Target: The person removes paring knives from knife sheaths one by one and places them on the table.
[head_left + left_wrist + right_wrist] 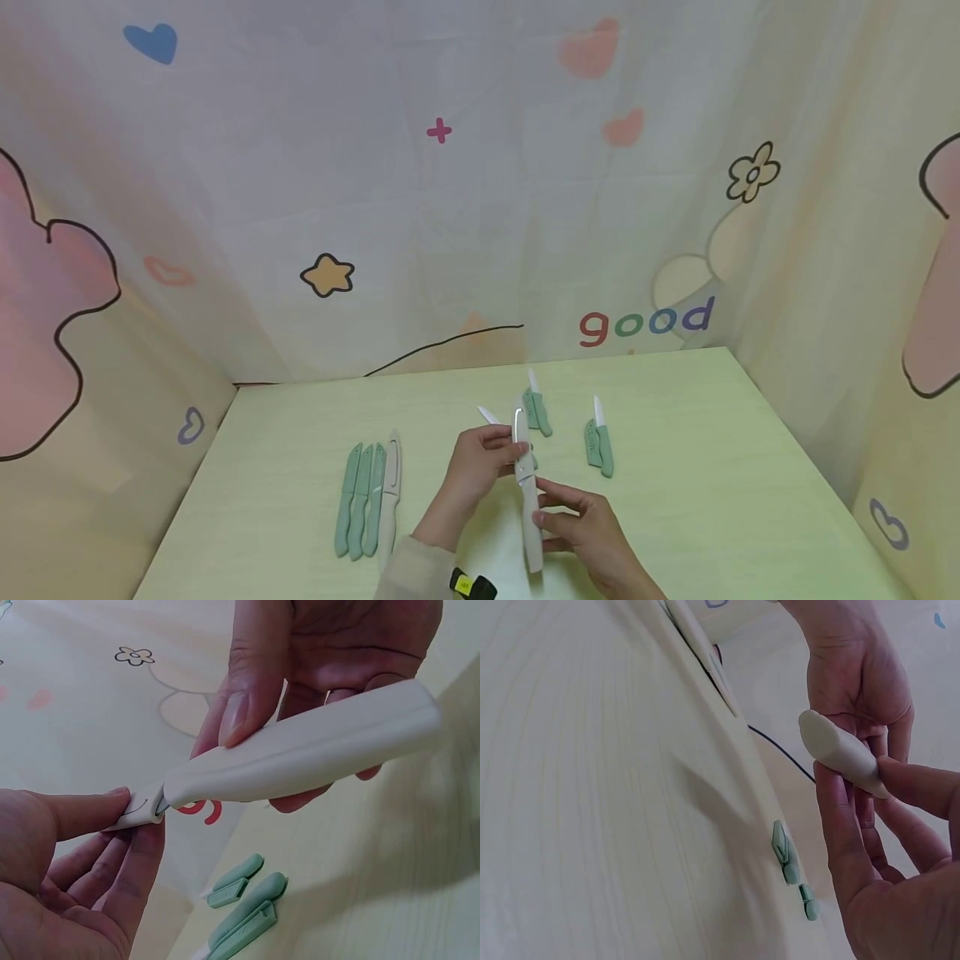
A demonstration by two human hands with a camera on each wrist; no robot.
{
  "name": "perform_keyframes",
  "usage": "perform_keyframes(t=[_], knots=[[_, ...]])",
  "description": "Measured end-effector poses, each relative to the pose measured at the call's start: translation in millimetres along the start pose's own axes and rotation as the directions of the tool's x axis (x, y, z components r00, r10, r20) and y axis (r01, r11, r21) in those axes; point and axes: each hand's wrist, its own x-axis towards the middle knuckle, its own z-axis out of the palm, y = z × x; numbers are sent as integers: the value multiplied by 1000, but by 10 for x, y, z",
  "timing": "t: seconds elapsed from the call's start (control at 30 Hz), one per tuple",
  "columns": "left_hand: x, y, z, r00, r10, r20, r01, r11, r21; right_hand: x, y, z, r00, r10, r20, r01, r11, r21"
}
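A white knife (532, 529) is held up over the table between both hands, its blade end in a pale sheath (520, 427). My left hand (477, 467) pinches the sheath between thumb and fingers, close to where it meets the handle. The right hand (592, 533) grips the handle, thumb on one side and fingers on the other. In the left wrist view the handle (315, 746) fits close against the sheath (142, 806), with a thin gap showing at the joint. The right wrist view shows the handle's butt end (829, 742).
On the table (270, 467), several sheathed knives lie side by side at left: green ones (363, 500) and a white one (391, 492). Behind the hands lie green knives (606, 450) (542, 414) with bare white blades, sheaths beside them. Another blade (487, 414) shows behind the left hand. A printed curtain (480, 208) encloses the table.
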Motion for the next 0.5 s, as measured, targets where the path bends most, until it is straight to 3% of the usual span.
perform_keyframes(t=[0.5], knots=[[-11, 14, 14, 1000, 0, -27, 1, 999, 42, 17, 11, 26, 999, 35, -4, -35, 998, -50]])
